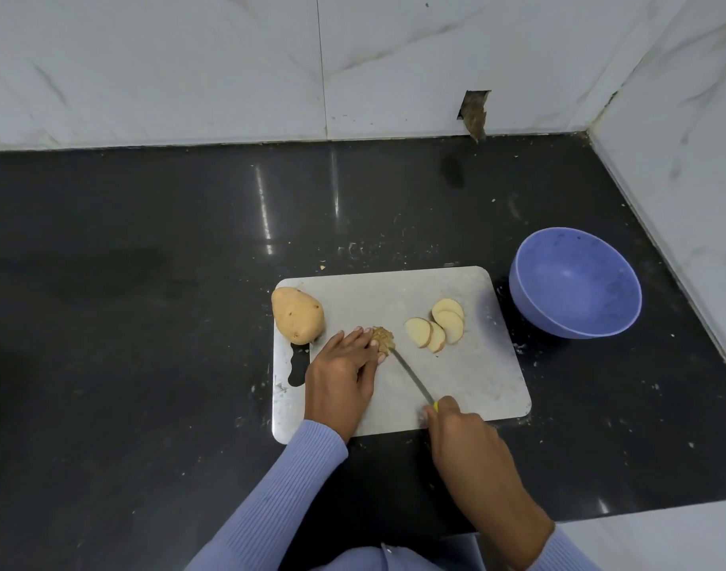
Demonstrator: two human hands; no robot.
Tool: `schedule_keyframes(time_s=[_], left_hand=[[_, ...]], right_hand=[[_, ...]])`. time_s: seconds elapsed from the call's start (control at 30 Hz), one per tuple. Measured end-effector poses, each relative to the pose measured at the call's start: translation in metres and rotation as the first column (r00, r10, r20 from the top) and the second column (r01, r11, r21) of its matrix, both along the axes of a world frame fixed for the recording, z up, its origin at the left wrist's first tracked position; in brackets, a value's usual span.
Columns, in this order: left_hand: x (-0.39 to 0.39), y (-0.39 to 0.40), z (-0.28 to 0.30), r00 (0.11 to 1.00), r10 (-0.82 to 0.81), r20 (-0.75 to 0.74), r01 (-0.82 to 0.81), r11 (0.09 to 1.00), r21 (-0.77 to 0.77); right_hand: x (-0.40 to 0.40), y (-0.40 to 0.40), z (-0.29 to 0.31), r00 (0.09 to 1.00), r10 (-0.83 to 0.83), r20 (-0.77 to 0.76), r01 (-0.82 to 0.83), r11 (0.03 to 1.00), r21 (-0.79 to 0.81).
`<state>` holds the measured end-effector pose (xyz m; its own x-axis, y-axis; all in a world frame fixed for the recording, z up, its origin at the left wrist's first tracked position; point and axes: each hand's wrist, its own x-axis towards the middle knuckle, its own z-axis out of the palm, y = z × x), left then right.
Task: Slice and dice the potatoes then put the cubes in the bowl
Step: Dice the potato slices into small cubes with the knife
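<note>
Right hand [456,422] grips knife [413,377]; left hand [340,375] pins potato end [384,339].

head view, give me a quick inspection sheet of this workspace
surface: dark counter with crumbs and smears; grey board lies on it
job's things: whole potato at the board's left edge; potato end being cut; four slices overlapping on the board; blue bowl right of the board, no cubes in it
clutter: nothing seen beyond scraps
grippers: left hand steadies the potato end with its fingertips; right hand grips the knife
cables: nothing seen
surroundings: marble wall, with a broken hole near the corner
</note>
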<state>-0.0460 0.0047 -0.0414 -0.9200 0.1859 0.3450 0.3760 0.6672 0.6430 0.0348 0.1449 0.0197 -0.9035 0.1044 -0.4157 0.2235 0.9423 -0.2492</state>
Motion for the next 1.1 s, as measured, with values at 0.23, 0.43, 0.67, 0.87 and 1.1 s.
schedule_keyframes(time_s=[0.23,0.43,0.67,0.87,1.1], left_hand=[[0.002,0.000,0.004,1.000,0.008,-0.004,-0.009,0.999,-0.050],[0.006,-0.001,-0.001,0.998,0.060,-0.002,-0.060,0.997,-0.038],[0.009,0.000,0.000,0.997,0.075,0.010,-0.075,0.997,0.008],[0.011,-0.001,-0.003,0.996,0.088,-0.023,-0.088,0.996,0.023],[0.008,-0.003,0.002,0.995,0.075,0.060,-0.079,0.995,0.061]], right_hand=[[-0.010,0.004,0.011,0.991,-0.043,-0.123,0.027,0.991,-0.129],[-0.026,-0.010,0.007,0.993,-0.025,-0.119,0.010,0.992,-0.126],[-0.029,-0.015,-0.002,0.994,-0.022,-0.105,0.009,0.993,-0.119],[-0.028,-0.024,-0.009,0.995,-0.035,-0.094,0.025,0.995,-0.099],[-0.027,-0.028,-0.008,0.991,-0.063,-0.118,0.049,0.992,-0.119]])
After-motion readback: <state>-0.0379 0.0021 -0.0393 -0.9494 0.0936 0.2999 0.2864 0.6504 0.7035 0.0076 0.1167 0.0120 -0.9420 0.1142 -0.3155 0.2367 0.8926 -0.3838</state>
